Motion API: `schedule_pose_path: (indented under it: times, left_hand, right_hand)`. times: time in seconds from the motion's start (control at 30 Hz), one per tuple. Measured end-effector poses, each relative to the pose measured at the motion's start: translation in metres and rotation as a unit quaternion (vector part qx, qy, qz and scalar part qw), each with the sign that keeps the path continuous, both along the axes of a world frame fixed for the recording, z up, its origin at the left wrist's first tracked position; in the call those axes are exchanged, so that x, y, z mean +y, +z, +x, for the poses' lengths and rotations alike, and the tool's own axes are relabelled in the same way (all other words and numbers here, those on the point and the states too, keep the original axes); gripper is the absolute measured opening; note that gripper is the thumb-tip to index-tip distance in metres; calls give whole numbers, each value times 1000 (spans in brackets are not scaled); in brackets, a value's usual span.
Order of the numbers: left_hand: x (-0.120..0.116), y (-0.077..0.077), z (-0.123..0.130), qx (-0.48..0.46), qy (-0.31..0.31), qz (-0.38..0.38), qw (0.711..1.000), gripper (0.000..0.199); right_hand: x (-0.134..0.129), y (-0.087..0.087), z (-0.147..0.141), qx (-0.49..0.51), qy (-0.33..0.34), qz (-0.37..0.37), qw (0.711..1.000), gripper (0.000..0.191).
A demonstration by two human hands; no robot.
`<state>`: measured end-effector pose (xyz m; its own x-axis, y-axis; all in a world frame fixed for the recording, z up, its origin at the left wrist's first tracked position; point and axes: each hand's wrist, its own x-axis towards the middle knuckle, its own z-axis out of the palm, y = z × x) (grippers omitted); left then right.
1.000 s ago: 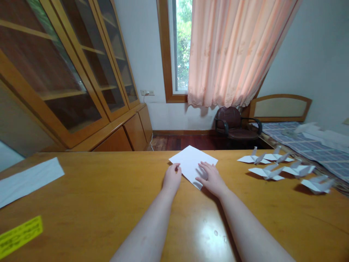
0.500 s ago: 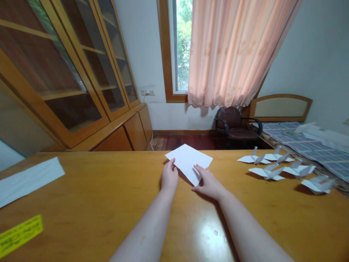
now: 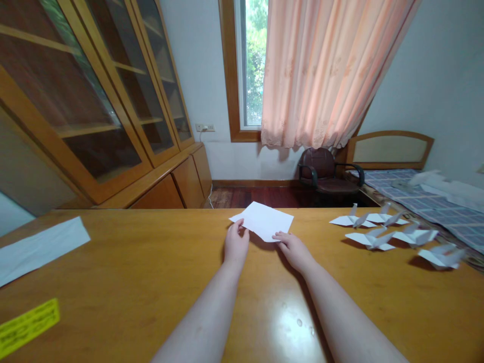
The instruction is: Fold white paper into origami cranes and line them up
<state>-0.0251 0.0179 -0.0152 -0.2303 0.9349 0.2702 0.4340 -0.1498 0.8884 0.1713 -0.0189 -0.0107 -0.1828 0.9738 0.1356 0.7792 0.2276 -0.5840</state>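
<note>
A white sheet of paper (image 3: pixel 262 222) lies near the far edge of the wooden table, its near side raised a little with a shadow beneath. My left hand (image 3: pixel 236 244) pinches its left edge between thumb and fingers. At the near right corner, my right hand (image 3: pixel 294 249) grips the paper, fingers on top; its thumb is hidden. To the right stand several folded white paper cranes (image 3: pixel 369 239), apart from my hands.
A white paper strip (image 3: pixel 41 249) lies at the table's left, with a yellow label (image 3: pixel 28 325) nearer me. Beyond the wooden table (image 3: pixel 151 282) are a maroon armchair (image 3: pixel 321 169), a glass-fronted cabinet (image 3: pixel 145 161) and a bed (image 3: pixel 401 181).
The paper's near corner has lifted and moved away from me, so its outline is flatter. My right hand has shifted slightly right and now holds that corner. My left hand stays nearly in place.
</note>
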Motion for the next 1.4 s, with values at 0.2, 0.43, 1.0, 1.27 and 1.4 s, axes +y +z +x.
schedule_pose_path:
  times: [0.2,0.43,1.0,1.27,1.4]
  left_hand:
    - [-5,10,-3,15,91,-21,996,52]
    - [5,-3,-12,41,131,-131,982,60]
    - [0,5,-10,217,7,-134,967,18]
    - [-1,7,-11,219,6,-150,964,19]
    - [-2,9,-11,217,4,-149,965,20]
  right_hand:
    - [0,1,6,92,-45,-9,995,33]
    - [6,-2,15,230,-119,-44,965,38]
    - [10,-5,21,169,-200,1,965,34]
    - [8,-1,21,14,-209,-8,978,27]
    - [5,4,18,-16,-190,0,982,19]
